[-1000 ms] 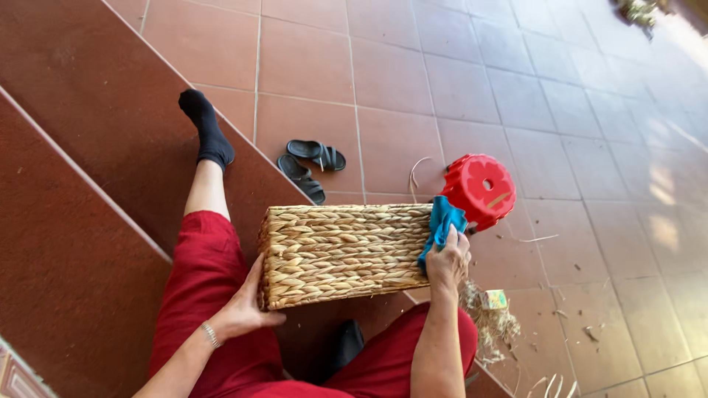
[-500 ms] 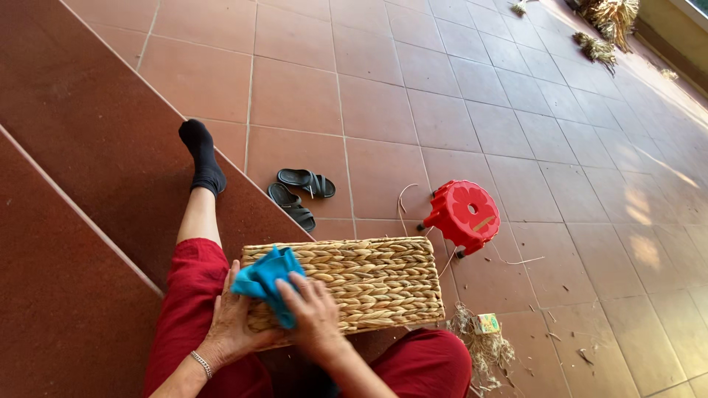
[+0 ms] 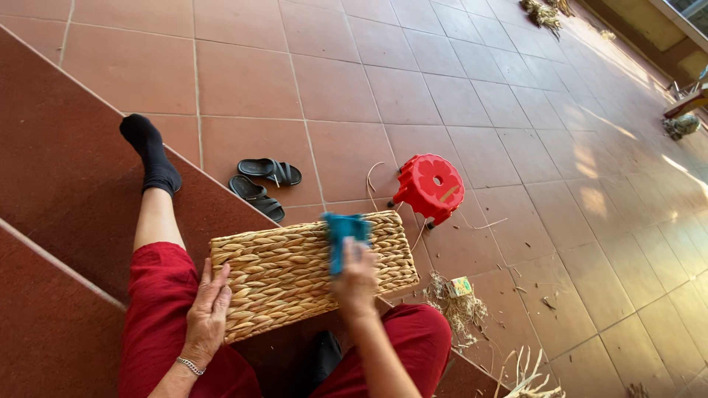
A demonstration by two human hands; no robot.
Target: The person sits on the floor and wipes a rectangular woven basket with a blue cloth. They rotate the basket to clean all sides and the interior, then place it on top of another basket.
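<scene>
The woven basket lies on its side across the person's lap, its long flat face turned up and its plaited straw-coloured strands running in rows from end to end. It looks light for its bulk and fairly stiff, a rigid box shape under a rough, fibrous skin that should give good grip but could fray or snag where strand ends stick out; the surest hold seems to be flat palms on opposite ends or fingers hooked over an edge. The left hand does just that, spread open with the palm pressed on the basket's left end and the fingers lying flat on the weave, steadying it. The right hand rests on the upper face toward the right, fingers closed around a blue cloth, which is soft and limp, bunched in the grip and pressed against the weave. Below the basket are the person's red trousers, and the left leg stretches out over the dark red step to a black sock. On the tiled floor beyond lie a pair of black sandals, a red plastic stool just past the basket's far corner, and loose straw scraps around a small carton.
</scene>
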